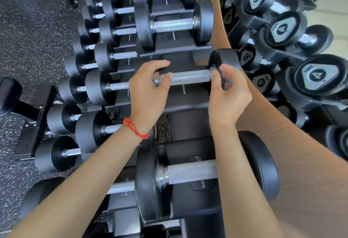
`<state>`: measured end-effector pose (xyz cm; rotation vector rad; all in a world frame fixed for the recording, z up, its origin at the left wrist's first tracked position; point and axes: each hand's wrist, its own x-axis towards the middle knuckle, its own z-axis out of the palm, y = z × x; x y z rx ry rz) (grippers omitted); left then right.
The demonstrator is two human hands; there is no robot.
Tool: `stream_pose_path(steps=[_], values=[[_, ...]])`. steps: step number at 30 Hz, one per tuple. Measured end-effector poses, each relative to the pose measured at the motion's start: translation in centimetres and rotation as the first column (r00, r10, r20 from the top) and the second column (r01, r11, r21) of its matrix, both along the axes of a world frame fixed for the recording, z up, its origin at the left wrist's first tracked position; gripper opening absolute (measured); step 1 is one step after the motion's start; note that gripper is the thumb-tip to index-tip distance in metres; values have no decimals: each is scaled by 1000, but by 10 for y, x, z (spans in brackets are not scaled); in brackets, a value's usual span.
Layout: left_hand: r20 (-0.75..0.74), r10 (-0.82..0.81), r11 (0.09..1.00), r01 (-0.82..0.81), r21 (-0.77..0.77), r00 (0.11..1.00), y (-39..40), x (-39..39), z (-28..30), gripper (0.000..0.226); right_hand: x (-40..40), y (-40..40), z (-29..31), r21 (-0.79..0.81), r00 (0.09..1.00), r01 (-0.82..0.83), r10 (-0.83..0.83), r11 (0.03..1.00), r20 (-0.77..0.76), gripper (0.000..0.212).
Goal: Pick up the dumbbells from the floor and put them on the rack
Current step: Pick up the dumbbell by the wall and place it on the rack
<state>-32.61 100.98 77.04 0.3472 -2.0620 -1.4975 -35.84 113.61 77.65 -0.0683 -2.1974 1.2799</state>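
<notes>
Small dumbbell [190,77] lies across the top tier of the rack [180,98], handle level, right head [224,62] up against the wooden wall edge [282,143]; left head hidden behind the left hand. Left hand [148,90] fingers curled loosely at the handle's left end, thumb and fingertips touching the metal, not a full clench; red string bracelet [136,129] on that wrist. Right hand [228,94] pinches the handle's right end by the collar, fingers part open. Same tier holds a larger dumbbell [174,25] farther along and a big one [205,175] nearer the camera; one cradle [188,124] between the small and big ones sits bare. Lower tier on the left is packed with a row of dumbbells [98,87]. Mirror [301,49] on the right reflects numbered heads; speckled rubber floor [37,40] to the left.
</notes>
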Motion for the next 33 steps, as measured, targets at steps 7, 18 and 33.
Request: stream_pose_path(steps=[7, 18, 33], values=[[104, 189, 977, -176, -117, 977, -15, 7, -22, 58, -7, 6, -9, 123, 991, 97, -108, 988, 85, 50], [163, 263, 965, -256, -61, 951, -11, 6, -26, 42, -16, 8, -11, 51, 968, 177, -183, 983, 174, 54], [214, 255, 967, -250, -52, 943, -17, 12, -22, 34, -12, 5, -12, 53, 968, 171, -177, 984, 179, 53]])
